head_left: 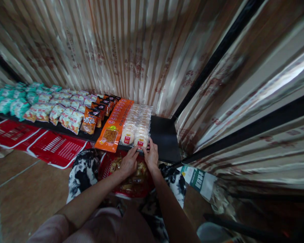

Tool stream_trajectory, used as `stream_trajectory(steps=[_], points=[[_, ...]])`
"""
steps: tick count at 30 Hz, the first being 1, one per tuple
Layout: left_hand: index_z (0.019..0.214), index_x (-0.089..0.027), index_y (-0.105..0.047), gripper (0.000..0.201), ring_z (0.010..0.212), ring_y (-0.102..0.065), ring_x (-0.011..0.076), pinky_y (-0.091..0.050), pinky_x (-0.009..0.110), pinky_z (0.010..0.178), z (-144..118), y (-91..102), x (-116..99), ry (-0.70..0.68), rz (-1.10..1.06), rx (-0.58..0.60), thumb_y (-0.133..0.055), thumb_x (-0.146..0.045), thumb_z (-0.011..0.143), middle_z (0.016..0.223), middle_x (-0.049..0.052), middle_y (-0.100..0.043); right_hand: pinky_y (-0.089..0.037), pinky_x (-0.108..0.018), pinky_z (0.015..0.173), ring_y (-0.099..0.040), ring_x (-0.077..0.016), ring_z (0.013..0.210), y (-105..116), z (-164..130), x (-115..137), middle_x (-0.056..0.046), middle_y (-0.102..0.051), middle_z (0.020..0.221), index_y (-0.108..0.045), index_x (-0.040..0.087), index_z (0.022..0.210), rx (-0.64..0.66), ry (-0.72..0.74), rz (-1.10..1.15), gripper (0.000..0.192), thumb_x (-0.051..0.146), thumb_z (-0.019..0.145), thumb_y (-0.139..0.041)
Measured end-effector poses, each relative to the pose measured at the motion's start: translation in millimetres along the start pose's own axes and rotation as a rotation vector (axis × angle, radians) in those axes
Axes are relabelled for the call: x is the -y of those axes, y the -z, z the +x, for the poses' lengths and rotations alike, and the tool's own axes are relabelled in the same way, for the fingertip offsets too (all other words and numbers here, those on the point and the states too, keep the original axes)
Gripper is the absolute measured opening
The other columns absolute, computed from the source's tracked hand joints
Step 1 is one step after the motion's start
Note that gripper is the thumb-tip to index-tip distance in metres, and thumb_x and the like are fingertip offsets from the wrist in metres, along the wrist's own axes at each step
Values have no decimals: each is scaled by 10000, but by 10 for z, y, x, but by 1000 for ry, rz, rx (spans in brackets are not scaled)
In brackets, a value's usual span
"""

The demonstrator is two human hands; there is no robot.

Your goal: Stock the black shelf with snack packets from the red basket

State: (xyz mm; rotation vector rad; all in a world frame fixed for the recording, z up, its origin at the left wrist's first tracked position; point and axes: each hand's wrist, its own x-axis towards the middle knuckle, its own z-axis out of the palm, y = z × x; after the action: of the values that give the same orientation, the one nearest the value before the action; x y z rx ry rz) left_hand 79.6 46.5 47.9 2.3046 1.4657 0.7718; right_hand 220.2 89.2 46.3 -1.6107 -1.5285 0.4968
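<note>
Two rows of clear-wrapped round white crackers with red labels stand on a black shelf point(164, 135). At the front of the right row is a cracker packet point(141, 141), held between my two hands. My left hand point(128, 162) has its fingertips at the packet's lower left edge. My right hand point(151, 156) has its thumb on the packet's front and its fingers along the right side. Left of the rows lies a long orange snack bag point(110, 135). Below my hands, between the knees, a red basket point(106, 165) holds several wrapped snacks, partly hidden by my forearms.
Orange-black bags point(90, 121), white snack bags point(71, 119) and teal bags point(19, 108) line the shelf leftward. Red baskets point(55, 148) lie beneath it. A striped curtain point(142, 50) hangs behind. Black poles point(218, 57) stand right, near a green-white bag point(199, 179) on the floor.
</note>
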Motion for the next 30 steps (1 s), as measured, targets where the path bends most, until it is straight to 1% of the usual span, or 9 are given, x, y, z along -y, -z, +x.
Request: stream_trajectory(steps=[4, 12, 17, 19, 21, 23, 25, 27, 30], points=[[1148, -113, -572, 454, 1296, -392, 263, -381, 464, 1077, 25, 18, -27, 15, -21, 1, -435, -18, 726, 1420, 145, -411, -517, -292, 692, -582, -159, 754, -7, 22, -10, -81, -534, 1016, -376, 240, 1401, -6, 5, -61, 586, 313, 837, -520], [1119, -116, -578, 431, 1300, -384, 254, -387, 444, 1074, 75, 35, -29, 28, -34, 18, -439, -12, 725, 1422, 141, -416, -494, -306, 714, -586, -175, 787, -16, 51, 12, -87, -550, 1017, -384, 217, 1387, -34, 2, -147, 583, 344, 834, -521], [1146, -106, -557, 418, 1316, -364, 241, -362, 425, 1094, 87, 77, -68, 64, 28, 86, -434, -37, 752, 1453, 133, -376, -503, -305, 698, -569, -187, 854, -43, -6, 15, -111, -532, 1066, -361, 169, 1378, -108, 12, -100, 609, 400, 839, -524], [1155, -87, -552, 418, 1321, -355, 245, -353, 409, 1101, 84, 93, -82, 69, 58, 111, -430, -42, 758, 1469, 134, -349, -508, -299, 679, -549, -193, 898, -47, -70, -2, -131, -511, 1099, -404, 160, 1340, -166, 45, -68, 563, 415, 850, -514], [1163, -82, -548, 423, 1323, -351, 248, -353, 398, 1103, 76, 98, -82, 65, 74, 121, -425, -44, 760, 1481, 127, -332, -509, -302, 682, -534, -196, 909, -43, -139, -25, -127, -521, 1071, -502, 164, 1235, -195, 105, -59, 431, 401, 876, -479], [1181, -81, -540, 433, 1325, -348, 247, -353, 392, 1103, 69, 87, -70, 57, 78, 117, -422, -47, 766, 1481, 124, -332, -504, -317, 730, -533, -196, 902, -35, -185, -41, -106, -554, 991, -585, 171, 1089, -146, 199, -72, 306, 362, 904, -432], [1199, -77, -528, 440, 1327, -346, 242, -347, 390, 1106, 63, 67, -53, 47, 75, 101, -421, -50, 773, 1475, 132, -339, -494, -325, 786, -544, -188, 893, -28, -193, -39, -87, -579, 941, -613, 182, 1014, -57, 283, -84, 269, 323, 919, -404], [1201, -74, -525, 438, 1323, -351, 239, -346, 394, 1107, 59, 46, -41, 36, 71, 78, -422, -49, 776, 1469, 140, -346, -485, -315, 817, -560, -178, 898, -24, -165, -19, -77, -594, 954, -621, 195, 1035, 8, 319, -91, 268, 301, 921, -402], [1146, -76, -557, 397, 1298, -378, 246, -371, 399, 1089, 53, 36, -31, 1, 77, 39, -426, -39, 773, 1438, 151, -383, -483, -273, 801, -580, -158, 903, -22, -98, 20, -64, -591, 992, -622, 217, 1099, 44, 297, -125, 289, 295, 919, -411]])
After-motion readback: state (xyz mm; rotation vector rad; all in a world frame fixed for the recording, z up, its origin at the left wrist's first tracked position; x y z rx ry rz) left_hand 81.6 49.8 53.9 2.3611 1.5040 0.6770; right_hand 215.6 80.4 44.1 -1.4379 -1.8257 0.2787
